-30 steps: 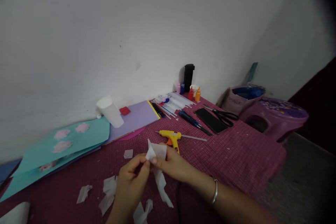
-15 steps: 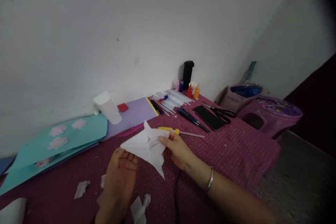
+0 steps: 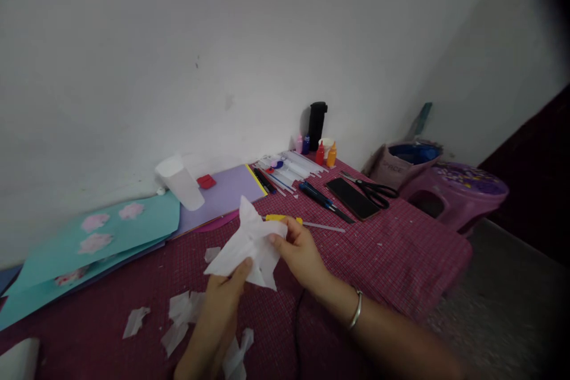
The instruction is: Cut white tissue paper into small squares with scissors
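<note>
Both hands hold a white piece of thin paper [image 3: 252, 243], cut with pointed lobes like a flower or star. My left hand [image 3: 220, 303] pinches its lower left part, thumb on top and the fingers hidden beneath. At the right lobe, my right hand [image 3: 305, 252] grips it between thumb and fingers. Just behind the paper lies a yellow glue gun or cutter-like tool [image 3: 280, 218], partly covered, with a translucent stick [image 3: 327, 227] pointing right from it. White paper scraps [image 3: 180, 312] lie around my left forearm.
Turquoise sheets [image 3: 151, 222] with pink paper flowers lie at left, beside a purple sheet [image 3: 231, 187] and a white roll [image 3: 180, 181]. Scissors [image 3: 374, 190], a phone [image 3: 351, 198], a blue cutter [image 3: 320, 197] and small paint bottles [image 3: 331, 155] are at right. A pink stool [image 3: 458, 190] stands beyond the table edge.
My left hand has gone from lying open under the paper's left tip to pinching its lower left part. The paper has tilted slightly, and more scraps show at left.
</note>
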Motion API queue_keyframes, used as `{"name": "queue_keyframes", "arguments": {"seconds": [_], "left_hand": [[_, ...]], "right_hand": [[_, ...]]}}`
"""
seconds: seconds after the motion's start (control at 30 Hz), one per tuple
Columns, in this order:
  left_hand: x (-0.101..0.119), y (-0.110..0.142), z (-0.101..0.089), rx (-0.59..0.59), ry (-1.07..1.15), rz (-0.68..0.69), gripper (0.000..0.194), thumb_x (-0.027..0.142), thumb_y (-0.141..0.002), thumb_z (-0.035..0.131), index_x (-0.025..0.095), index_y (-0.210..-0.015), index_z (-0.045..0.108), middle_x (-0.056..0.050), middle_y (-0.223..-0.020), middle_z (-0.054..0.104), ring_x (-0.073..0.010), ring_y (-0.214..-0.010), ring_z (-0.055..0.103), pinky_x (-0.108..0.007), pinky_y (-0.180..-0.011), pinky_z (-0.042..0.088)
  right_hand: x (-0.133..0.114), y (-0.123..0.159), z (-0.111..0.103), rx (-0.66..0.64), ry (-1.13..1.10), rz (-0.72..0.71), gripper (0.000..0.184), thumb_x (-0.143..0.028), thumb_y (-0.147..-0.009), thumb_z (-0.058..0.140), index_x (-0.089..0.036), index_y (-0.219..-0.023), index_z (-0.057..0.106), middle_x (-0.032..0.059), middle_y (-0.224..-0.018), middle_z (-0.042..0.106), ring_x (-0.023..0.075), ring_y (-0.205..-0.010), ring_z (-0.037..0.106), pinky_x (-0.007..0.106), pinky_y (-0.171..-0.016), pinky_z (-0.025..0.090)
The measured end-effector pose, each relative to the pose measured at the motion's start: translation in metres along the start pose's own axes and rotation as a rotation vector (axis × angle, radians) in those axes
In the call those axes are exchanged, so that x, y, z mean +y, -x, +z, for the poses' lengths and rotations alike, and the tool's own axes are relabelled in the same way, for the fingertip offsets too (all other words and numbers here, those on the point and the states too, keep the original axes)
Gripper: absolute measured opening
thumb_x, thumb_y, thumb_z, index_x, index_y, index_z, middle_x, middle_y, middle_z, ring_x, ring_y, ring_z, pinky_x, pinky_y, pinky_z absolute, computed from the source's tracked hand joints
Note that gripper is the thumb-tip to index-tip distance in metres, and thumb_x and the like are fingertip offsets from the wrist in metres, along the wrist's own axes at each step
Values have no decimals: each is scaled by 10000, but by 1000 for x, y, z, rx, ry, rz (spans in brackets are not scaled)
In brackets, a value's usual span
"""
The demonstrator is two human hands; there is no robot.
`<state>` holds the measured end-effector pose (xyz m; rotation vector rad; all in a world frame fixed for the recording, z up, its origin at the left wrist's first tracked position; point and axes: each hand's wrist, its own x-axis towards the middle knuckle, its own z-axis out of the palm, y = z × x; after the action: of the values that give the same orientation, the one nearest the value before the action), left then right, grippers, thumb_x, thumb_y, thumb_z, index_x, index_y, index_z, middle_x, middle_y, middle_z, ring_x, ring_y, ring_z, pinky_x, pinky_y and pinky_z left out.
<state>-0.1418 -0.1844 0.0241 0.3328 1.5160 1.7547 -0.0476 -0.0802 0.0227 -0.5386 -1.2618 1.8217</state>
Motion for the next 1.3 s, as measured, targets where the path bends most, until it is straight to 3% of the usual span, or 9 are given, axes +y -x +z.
{"name": "queue_keyframes", "arguments": {"seconds": [0.13, 0.2, 0.37, 0.47, 0.6, 0.83, 1.07, 1.13, 1.3], "left_hand": [[3, -4, -5, -65, 47, -25, 257, 305, -626, 794, 159, -815, 697, -15, -701, 710, -136, -549, 599, -236, -484, 464], [7, -2, -3, -80, 75, -9, 272, 311, -625, 797, 156, -821, 691, -19, -724, 716, -133, -551, 601, -234, -481, 461], [13, 5, 7, -15, 123, 36, 364, 265, -593, 808, 160, -920, 689, -33, -802, 740, -188, -702, 670, -289, -642, 513], [12, 4, 9, -61, 104, 102, 400, 220, -582, 805, 168, -961, 688, -45, -872, 745, -214, -848, 672, -308, -769, 507], [14, 2, 6, -99, 148, 137, 476, 153, -589, 791, 212, -1043, 660, -28, -981, 733, -188, -930, 655, -294, -846, 488], [37, -2, -5, -112, 165, 35, 448, 151, -542, 799, 161, -970, 667, -62, -929, 733, -197, -771, 673, -298, -683, 534], [32, 2, 0, -192, 160, 26, 407, 139, -586, 763, 183, -978, 663, -55, -907, 728, -191, -772, 673, -288, -670, 535], [36, 0, -3, -160, 171, 31, 405, 127, -566, 754, 178, -957, 665, -52, -884, 731, -183, -745, 670, -273, -645, 532], [49, -14, -22, 69, 235, 27, 403, 55, -465, 695, 175, -846, 648, 3, -702, 716, -143, -566, 633, -244, -552, 518]], "right_hand": [[-7, -10, -5, 75, -122, 85, 270, -330, -642, 762, -194, -780, 574, -45, -681, 596, 102, -583, 506, 217, -568, 404], [-9, -10, -5, 43, -169, 126, 313, -368, -627, 780, -193, -803, 588, -31, -726, 629, 112, -623, 542, 237, -631, 434], [-6, 2, 1, -339, -7, 149, 437, -484, -673, 735, -195, -986, 632, 28, -904, 668, 182, -817, 604, 326, -803, 455], [0, 6, 3, -416, 152, 125, 380, -451, -679, 736, -190, -944, 657, 31, -882, 664, 198, -834, 598, 342, -806, 458], [3, 2, 1, -373, 131, 136, 299, -431, -672, 729, -184, -825, 659, 7, -798, 650, 176, -777, 594, 327, -781, 463], [-4, -9, -9, -216, 0, 336, 379, -430, -572, 802, -164, -742, 592, -35, -646, 608, 101, -516, 554, 248, -533, 486], [5, 0, -2, -308, -9, 326, 425, -430, -612, 786, -173, -924, 653, 5, -798, 669, 126, -660, 595, 242, -600, 479], [6, -2, -4, -296, -6, 332, 406, -411, -591, 798, -170, -885, 657, -3, -769, 667, 123, -641, 592, 247, -604, 479], [2, -15, -16, -232, 32, 327, 343, -391, -574, 795, -177, -768, 611, -38, -675, 627, 104, -550, 548, 233, -533, 454]]}}
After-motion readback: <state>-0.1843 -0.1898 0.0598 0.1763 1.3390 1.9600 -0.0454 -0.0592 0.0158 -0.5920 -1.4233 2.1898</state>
